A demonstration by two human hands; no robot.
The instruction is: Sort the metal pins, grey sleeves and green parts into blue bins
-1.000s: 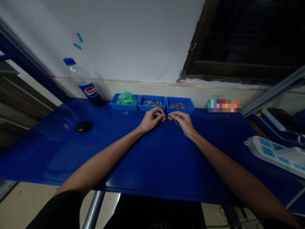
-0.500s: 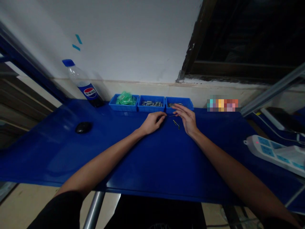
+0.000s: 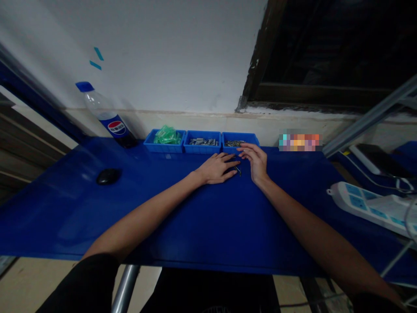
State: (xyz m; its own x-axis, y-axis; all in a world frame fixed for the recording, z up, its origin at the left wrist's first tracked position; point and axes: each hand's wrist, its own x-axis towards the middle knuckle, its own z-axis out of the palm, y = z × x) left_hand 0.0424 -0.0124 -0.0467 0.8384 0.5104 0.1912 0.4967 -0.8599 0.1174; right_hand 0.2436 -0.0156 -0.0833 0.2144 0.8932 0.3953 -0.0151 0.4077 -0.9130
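Splaying wider than before, the left hand point(image 3: 215, 169) adjoins fasteners point(image 3: 240, 172); the right hand point(image 3: 256, 162) gapes.

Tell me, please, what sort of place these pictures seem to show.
Probably a small-parts workbench: a glossy blue table bears three rectangular blue plastic bins, the middle one holding small grey metallic pieces, and a long white-and-blue power strip lies at the right.

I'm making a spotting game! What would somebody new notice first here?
Probably the left hand near the picture's middle, spread over the blue table by thin metal pieces, and the right hand beside them. Next, the bright green things in the leftmost blue bin, then the blue-capped bottle at the back left.
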